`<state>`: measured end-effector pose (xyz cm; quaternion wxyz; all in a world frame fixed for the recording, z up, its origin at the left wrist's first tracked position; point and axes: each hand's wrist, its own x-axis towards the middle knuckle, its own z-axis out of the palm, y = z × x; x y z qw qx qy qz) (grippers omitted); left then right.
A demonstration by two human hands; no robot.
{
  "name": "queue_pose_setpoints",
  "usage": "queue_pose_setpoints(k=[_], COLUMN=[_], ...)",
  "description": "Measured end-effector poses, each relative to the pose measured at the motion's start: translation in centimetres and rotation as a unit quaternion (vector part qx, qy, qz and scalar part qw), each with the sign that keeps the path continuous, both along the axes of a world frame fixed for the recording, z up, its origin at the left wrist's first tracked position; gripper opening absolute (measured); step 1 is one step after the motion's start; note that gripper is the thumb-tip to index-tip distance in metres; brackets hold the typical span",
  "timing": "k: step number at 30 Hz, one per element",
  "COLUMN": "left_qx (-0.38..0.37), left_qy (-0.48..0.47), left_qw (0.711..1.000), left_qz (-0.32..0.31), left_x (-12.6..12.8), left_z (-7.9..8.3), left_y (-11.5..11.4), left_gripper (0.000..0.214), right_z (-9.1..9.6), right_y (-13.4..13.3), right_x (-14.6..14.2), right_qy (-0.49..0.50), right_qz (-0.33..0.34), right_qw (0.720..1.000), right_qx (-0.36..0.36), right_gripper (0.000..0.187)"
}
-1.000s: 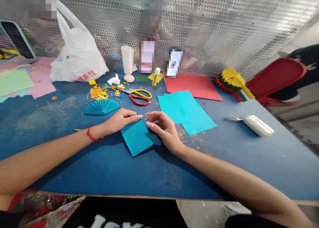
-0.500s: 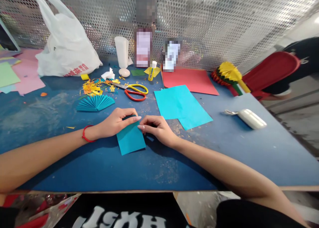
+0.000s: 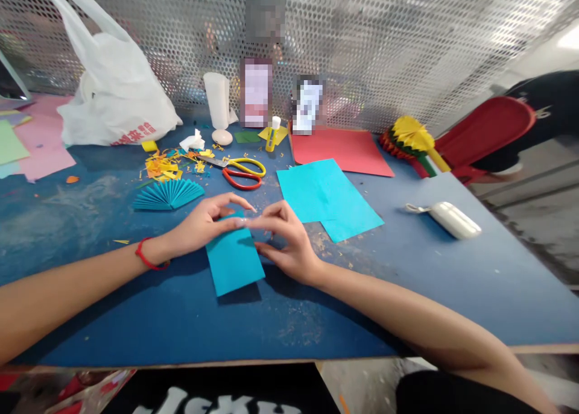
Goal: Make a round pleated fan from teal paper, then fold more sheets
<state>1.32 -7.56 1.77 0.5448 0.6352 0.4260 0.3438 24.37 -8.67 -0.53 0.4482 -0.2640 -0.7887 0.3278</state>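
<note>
A small sheet of blue paper (image 3: 235, 260) tilts up off the table near its front, with its lower edge towards me. My left hand (image 3: 205, 218) grips its upper edge, thumb on top and fingers curled over the far side. My right hand (image 3: 289, 242) is at the paper's right side, index fingertip against the top edge beside my left thumb and thumb by the right edge. Left of the hands lies a pleated blue paper fan (image 3: 169, 195). Two larger blue sheets (image 3: 330, 200) overlap to the right, beyond my right hand.
Scissors (image 3: 239, 172) lie beside yellow paper scraps (image 3: 163, 166). Behind are a glue stick (image 3: 272, 135), a white plastic bag (image 3: 117, 88), two propped phones (image 3: 256, 94) and red paper (image 3: 344, 152). A white case (image 3: 455, 220) sits right, near a yellow paper rosette (image 3: 411, 135).
The paper has tilted up, its lower edge lifting clear of the table. My right index finger has stretched left along its top edge, and the right thumb has dropped lower. The view has shifted slightly.
</note>
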Motion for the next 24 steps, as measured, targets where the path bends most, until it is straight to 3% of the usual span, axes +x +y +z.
queue_pose_setpoints(k=[1, 3, 6, 8, 10, 12, 16, 21, 24], left_qx=[0.019, 0.039, 0.027, -0.040, -0.123, -0.139, -0.025, 0.076, 0.134], left_qy=[0.020, 0.028, -0.022, -0.075, -0.125, -0.127, 0.004, 0.102, 0.122], left_qw=[0.999, 0.997, 0.999, 0.996, 0.984, 0.982, 0.998, 0.989, 0.977], left_qz=[-0.032, -0.059, -0.034, 0.003, 0.031, 0.022, -0.056, -0.078, -0.113], left_x=[0.2, 0.4, 0.2, -0.1, -0.3, -0.3, -0.1, 0.2, 0.1], left_z=[-0.1, -0.5, -0.9, -0.7, -0.1, 0.4, 0.8, 0.3, 0.9], left_y=[-0.2, -0.4, 0.0, 0.4, 0.7, 0.9, 0.7, 0.0, -0.6], left_gripper=[0.046, 0.056, 0.051, 0.042, 0.051, 0.054, 0.036, 0.048, 0.037], right_z=[0.0, 0.0, 0.4, 0.6, 0.7, 0.6, 0.3, 0.4, 0.6], right_y=[-0.1, -0.1, 0.1, 0.4, 0.5, 0.6, 0.5, 0.5, 0.5], right_x=[0.0, -0.1, -0.2, -0.3, -0.5, -0.5, -0.5, -0.3, -0.2], right_qy=[-0.011, -0.009, 0.026, 0.029, 0.011, -0.007, -0.016, -0.056, -0.062], right_qz=[0.008, 0.005, -0.017, 0.010, 0.049, 0.063, 0.062, 0.088, 0.111], right_qw=[0.999, 0.999, 0.998, 0.991, 0.980, 0.973, 0.974, 0.972, 0.974], right_qx=[0.036, 0.049, -0.046, -0.130, -0.192, -0.223, -0.218, -0.209, -0.186], right_gripper=[0.015, 0.022, 0.034, 0.042, 0.046, 0.045, 0.037, 0.036, 0.032])
